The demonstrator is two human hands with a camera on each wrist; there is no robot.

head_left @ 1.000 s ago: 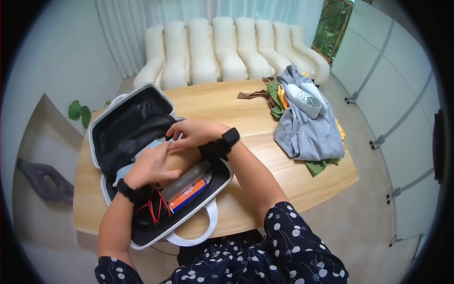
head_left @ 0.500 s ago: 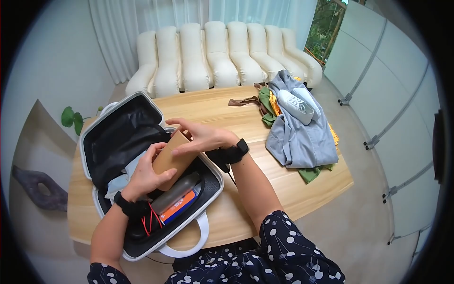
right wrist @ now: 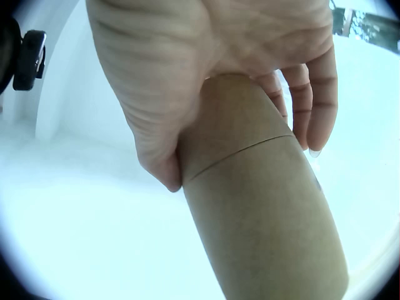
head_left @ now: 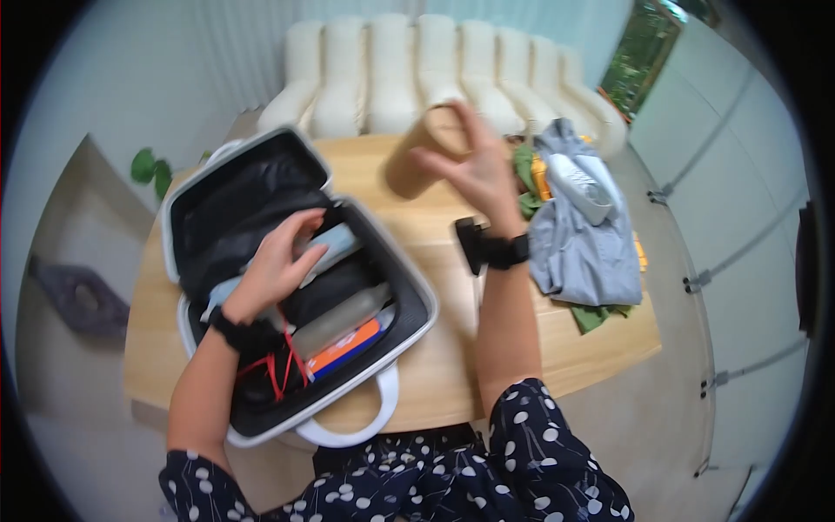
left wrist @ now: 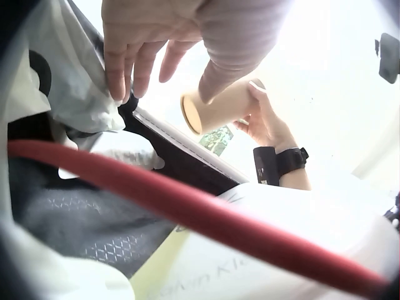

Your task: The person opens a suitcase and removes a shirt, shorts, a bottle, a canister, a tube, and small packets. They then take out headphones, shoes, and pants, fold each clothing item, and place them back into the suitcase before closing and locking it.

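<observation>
My right hand [head_left: 487, 178] grips a brown cardboard tube [head_left: 409, 165] near one end, tilted above the table beyond the suitcase. In the right wrist view, thumb and fingers lie on either side of the tube [right wrist: 262, 206], by a thin seam round it. My left hand [head_left: 274, 270] hovers over the open white suitcase [head_left: 432, 300], fingers loosely bent and holding nothing. Below it lie a light blue item [head_left: 335, 246] and a grey cylindrical thing [head_left: 344, 320]. In the left wrist view, fingertips hang close by a pale crinkled wrap [left wrist: 84, 94].
An orange and blue box [head_left: 348, 348] and a red cord [head_left: 283, 370] lie in the suitcase's near side. Its white handle [head_left: 383, 404] sticks out toward me. Right on the wooden table [head_left: 452, 348], white shoes [head_left: 581, 187] rest on grey clothing [head_left: 587, 261]. A cream sofa [head_left: 435, 78] stands behind.
The brown tube has come up out of the suitcase and moved right and away in my right hand. My left hand has let go of it and stays over the suitcase.
</observation>
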